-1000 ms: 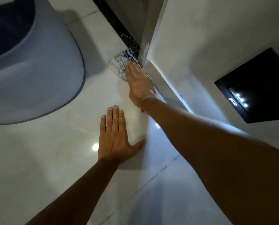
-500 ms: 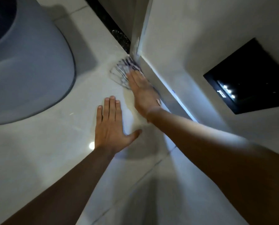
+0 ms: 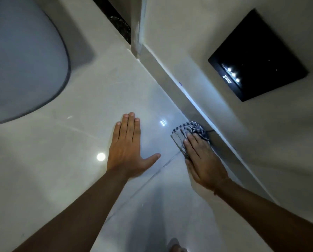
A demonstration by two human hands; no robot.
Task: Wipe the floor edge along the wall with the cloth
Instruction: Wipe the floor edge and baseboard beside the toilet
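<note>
The right hand [image 3: 203,160] pressed flat, fingers extended, on one blue-checked cloth [image 3: 188,130] bunched on the floor tile [image 3: 61,160] against the baseboard [image 3: 197,106], its long axis running along the wall. The left hand [image 3: 128,148] lay splayed open on tile, holding nothing.

No legible text; small white mark on black wall panel [image 3: 257,57] too blurred to read.

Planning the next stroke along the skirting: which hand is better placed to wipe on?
Right. The right hand already presses the cloth against the wall's base; the left hand lies flat on the floor, bracing.
</note>
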